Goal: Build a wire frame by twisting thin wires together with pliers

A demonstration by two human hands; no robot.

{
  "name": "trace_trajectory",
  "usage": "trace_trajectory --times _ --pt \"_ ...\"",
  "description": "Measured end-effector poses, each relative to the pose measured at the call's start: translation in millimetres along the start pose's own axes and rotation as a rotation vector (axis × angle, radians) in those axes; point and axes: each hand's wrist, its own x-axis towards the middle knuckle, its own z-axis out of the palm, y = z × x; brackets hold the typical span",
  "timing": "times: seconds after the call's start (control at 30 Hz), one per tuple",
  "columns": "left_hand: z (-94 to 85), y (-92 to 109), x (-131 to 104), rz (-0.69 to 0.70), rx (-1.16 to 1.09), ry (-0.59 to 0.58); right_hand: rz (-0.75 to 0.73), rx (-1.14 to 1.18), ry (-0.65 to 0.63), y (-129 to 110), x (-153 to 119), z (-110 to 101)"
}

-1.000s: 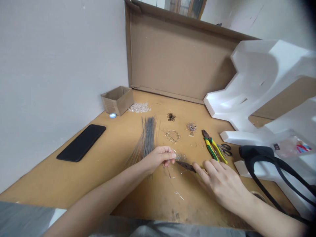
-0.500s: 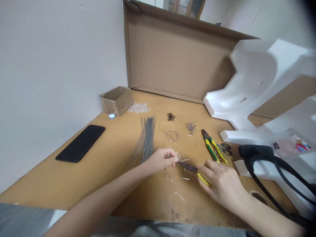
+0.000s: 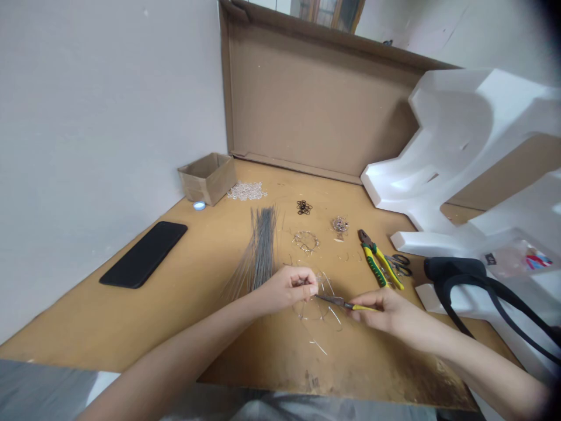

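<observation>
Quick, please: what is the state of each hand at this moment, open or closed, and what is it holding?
Left hand: closed, pinching thin wire.
Right hand: closed on yellow-handled pliers, tips at the left fingers.

Plain grey wall (image 3: 87, 105), worn wooden table (image 3: 210, 351), cardboard sheet (image 3: 315, 99) propped behind, soft daylight.

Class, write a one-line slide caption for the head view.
Left hand pinches thin wire while right hand grips yellow-handled pliers over a wooden table.
</observation>
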Motion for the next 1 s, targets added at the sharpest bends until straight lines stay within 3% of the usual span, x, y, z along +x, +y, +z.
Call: trace_trajectory --times 0.27,0.4,0.5,0.63,0.77,0.83,1.0 --pt "0.9 4 -4 0.1 0.049 -0.007 0.199 0.304 -0.152 0 -1 -7" --pt "0.6 2 -2 0.038 -0.001 -0.005 0.202 0.329 -0.17 1 -2 -2" --pt "-2.2 -4 2 -0.021 -0.039 0.036 0.029 0.01 -0.019 0 -8 4" --pt "-9.2 -13 7 -0.071 -0.149 0.052 -0.318 -0.638 0.328 3 -26 4" --pt "-13.9 -20 8 -0.072 -0.277 -0.025 -0.493 -1.118 0.578 15 -37 -8" --pt "-14.3 -22 9 -0.076 -0.343 -0.065 -0.519 -1.247 0.646 20 -38 -14" --pt "-12.3 -24 9 -0.095 -0.408 -0.088 -0.568 -1.307 0.625 22 -35 -15"
